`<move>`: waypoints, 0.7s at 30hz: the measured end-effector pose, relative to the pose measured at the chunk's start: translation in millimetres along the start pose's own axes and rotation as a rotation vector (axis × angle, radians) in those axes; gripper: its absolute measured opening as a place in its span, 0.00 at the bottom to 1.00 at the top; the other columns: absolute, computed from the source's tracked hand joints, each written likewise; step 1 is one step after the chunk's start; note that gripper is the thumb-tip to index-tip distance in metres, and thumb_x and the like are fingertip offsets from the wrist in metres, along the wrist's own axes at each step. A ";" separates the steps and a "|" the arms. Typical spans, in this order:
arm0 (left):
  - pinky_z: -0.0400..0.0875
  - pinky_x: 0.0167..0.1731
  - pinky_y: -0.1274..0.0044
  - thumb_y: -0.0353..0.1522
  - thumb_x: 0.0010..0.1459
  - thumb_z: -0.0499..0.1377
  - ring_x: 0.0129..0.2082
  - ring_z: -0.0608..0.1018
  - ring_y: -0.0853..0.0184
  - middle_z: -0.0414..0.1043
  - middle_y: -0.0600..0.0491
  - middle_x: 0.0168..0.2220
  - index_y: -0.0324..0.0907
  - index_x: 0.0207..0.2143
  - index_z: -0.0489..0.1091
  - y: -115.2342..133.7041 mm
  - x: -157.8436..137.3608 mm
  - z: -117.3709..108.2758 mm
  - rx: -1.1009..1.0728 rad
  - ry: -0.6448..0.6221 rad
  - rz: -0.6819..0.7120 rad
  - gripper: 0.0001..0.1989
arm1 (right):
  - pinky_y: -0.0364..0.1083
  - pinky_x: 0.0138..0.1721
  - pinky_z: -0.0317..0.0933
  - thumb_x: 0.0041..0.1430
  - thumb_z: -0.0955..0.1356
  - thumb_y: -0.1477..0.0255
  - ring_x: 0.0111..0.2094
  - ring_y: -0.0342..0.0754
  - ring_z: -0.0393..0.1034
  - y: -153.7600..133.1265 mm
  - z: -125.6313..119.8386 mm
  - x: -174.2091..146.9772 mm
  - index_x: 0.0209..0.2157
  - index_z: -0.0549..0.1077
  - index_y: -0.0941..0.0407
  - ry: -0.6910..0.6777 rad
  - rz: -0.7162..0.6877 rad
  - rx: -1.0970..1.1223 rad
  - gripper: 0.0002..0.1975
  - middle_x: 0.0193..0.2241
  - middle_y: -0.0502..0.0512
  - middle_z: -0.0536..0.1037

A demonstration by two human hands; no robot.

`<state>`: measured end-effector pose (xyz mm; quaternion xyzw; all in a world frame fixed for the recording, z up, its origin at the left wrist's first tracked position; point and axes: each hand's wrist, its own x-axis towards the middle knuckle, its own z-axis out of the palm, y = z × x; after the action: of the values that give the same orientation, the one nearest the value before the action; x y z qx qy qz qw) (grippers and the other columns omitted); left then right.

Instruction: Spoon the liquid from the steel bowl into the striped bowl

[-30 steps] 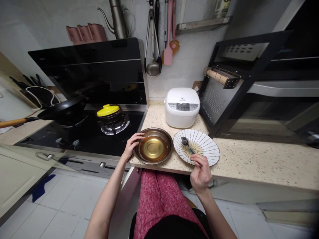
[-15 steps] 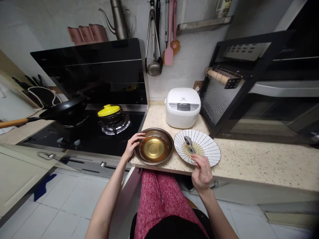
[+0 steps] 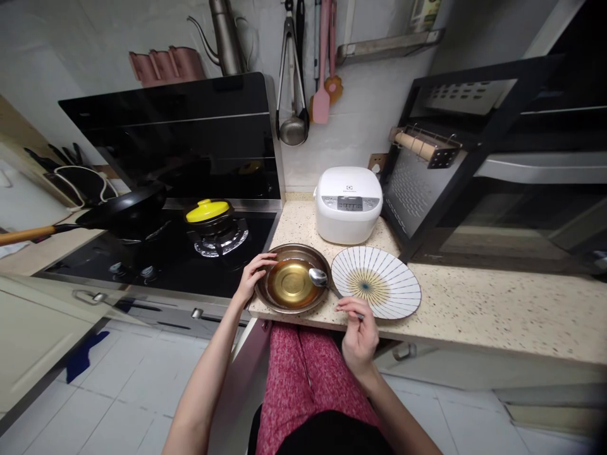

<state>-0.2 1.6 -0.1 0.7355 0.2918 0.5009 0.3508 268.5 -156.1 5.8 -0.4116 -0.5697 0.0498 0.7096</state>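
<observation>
A round metal bowl stands at the counter's front edge with amber-brown liquid in it. My left hand grips its left rim, fingers reaching over the edge. My right hand is closed around the handle of a metal spoon. The spoon's head is over the right side of the bowl; whether it touches the liquid I cannot tell. Beside the bowl, to the right, lies a white plate with dark radiating lines and a yellowish centre, partly behind my right hand.
A white rice cooker stands behind the bowl and plate. On the black gas stove at left are a yellow-lidded pot and a wok. A dark rack with an oven fills the right. Utensils hang on the wall.
My right hand has moved left, carrying the spoon from above the plate to over the bowl's right side. My left hand stays on the bowl's rim.
</observation>
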 end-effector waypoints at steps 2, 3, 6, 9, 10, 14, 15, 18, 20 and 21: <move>0.61 0.64 0.55 0.36 0.62 0.57 0.60 0.74 0.48 0.76 0.44 0.57 0.43 0.46 0.83 0.2 0.1 -0.1 -0.001 -0.003 0.000 0.17 | 0.49 0.40 0.71 0.72 0.60 0.77 0.37 0.48 0.75 -2.0 7.4 -1.3 0.37 0.71 0.53 -0.041 0.000 -0.002 0.11 0.34 0.53 0.77; 0.61 0.65 0.55 0.37 0.62 0.57 0.60 0.74 0.48 0.76 0.44 0.57 0.43 0.46 0.83 0.2 0.2 -0.1 -0.001 -0.005 0.000 0.17 | 0.48 0.39 0.71 0.72 0.60 0.77 0.37 0.47 0.75 -2.7 10.5 -1.9 0.37 0.71 0.53 -0.057 0.004 -0.005 0.12 0.34 0.53 0.77; 0.61 0.65 0.55 0.37 0.62 0.57 0.60 0.74 0.48 0.76 0.44 0.57 0.43 0.47 0.82 0.1 0.2 -0.3 0.002 -0.010 -0.001 0.17 | 0.47 0.38 0.70 0.72 0.60 0.77 0.35 0.47 0.74 -3.1 17.3 -3.4 0.37 0.72 0.53 -0.087 0.031 -0.015 0.12 0.34 0.53 0.77; 0.61 0.65 0.54 0.36 0.62 0.57 0.60 0.74 0.48 0.76 0.44 0.57 0.43 0.46 0.82 0.3 0.0 -0.2 0.004 -0.012 0.003 0.17 | 0.46 0.36 0.69 0.72 0.60 0.76 0.34 0.46 0.74 -1.5 21.2 -4.5 0.37 0.72 0.53 -0.098 0.066 -0.009 0.11 0.33 0.52 0.77; 0.61 0.65 0.54 0.36 0.62 0.57 0.60 0.74 0.48 0.76 0.44 0.57 0.43 0.46 0.82 0.6 -0.1 -0.2 0.005 -0.011 0.005 0.17 | 0.45 0.35 0.69 0.72 0.61 0.76 0.33 0.46 0.73 -0.8 22.2 -4.7 0.38 0.72 0.53 -0.101 0.073 -0.001 0.11 0.33 0.52 0.76; 0.60 0.65 0.54 0.36 0.62 0.56 0.60 0.74 0.48 0.76 0.44 0.58 0.43 0.47 0.82 1.9 -0.4 0.4 0.003 -0.007 0.004 0.17 | 0.44 0.35 0.68 0.72 0.61 0.75 0.32 0.45 0.72 1.1 25.3 -5.8 0.38 0.73 0.53 -0.110 0.108 0.026 0.10 0.32 0.51 0.76; 0.60 0.65 0.54 0.36 0.62 0.56 0.60 0.74 0.48 0.76 0.44 0.58 0.43 0.47 0.82 2.2 -0.5 0.5 -0.002 -0.007 0.005 0.17 | 0.44 0.35 0.68 0.73 0.61 0.75 0.32 0.45 0.72 1.3 25.9 -6.3 0.38 0.73 0.54 -0.113 0.121 0.031 0.11 0.32 0.51 0.76; 0.60 0.65 0.54 0.36 0.62 0.57 0.60 0.74 0.48 0.76 0.43 0.57 0.43 0.47 0.82 2.8 -0.5 0.7 -0.009 -0.006 0.006 0.17 | 0.45 0.35 0.69 0.73 0.61 0.74 0.32 0.45 0.72 2.9 27.1 -8.6 0.38 0.72 0.54 -0.119 0.162 0.057 0.11 0.33 0.52 0.76; 0.61 0.65 0.54 0.36 0.62 0.57 0.60 0.74 0.48 0.76 0.43 0.57 0.43 0.47 0.82 2.8 -0.4 0.7 -0.006 -0.006 0.004 0.17 | 0.45 0.36 0.69 0.73 0.61 0.73 0.32 0.45 0.73 5.2 27.4 -11.0 0.38 0.72 0.54 -0.118 0.187 0.080 0.11 0.34 0.52 0.76; 0.61 0.65 0.54 0.36 0.62 0.57 0.60 0.74 0.48 0.76 0.43 0.57 0.43 0.47 0.82 2.7 -0.4 0.6 -0.005 -0.006 0.003 0.17 | 0.46 0.36 0.69 0.73 0.60 0.73 0.33 0.45 0.73 6.7 27.4 -12.6 0.38 0.72 0.54 -0.114 0.200 0.093 0.11 0.34 0.52 0.76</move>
<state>0.5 -0.4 1.6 0.7365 0.2883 0.4999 0.3529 243.5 -144.0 -7.8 -0.4296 -0.5624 0.1697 0.6859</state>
